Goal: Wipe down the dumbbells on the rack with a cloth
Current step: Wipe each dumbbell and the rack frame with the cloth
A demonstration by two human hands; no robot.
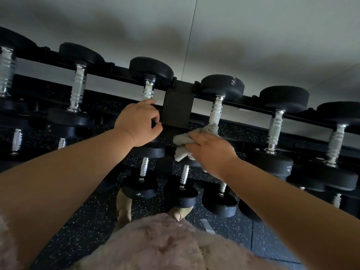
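Hiding the near end of a dumbbell (151, 71), left grip (138, 123) curled round it; right grip (211, 151) clutching a bunched cloth (185, 140).

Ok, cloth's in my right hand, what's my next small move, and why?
Probably slide the cloth up the chrome handle: your right hand holds it only against the handle's near end, the rest above is uncovered, and your left hand grips the neighbouring dumbbell.

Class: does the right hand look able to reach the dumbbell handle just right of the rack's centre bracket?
Probably yes: the right hand holds the cloth at the lower end of that handle; nothing intervenes.
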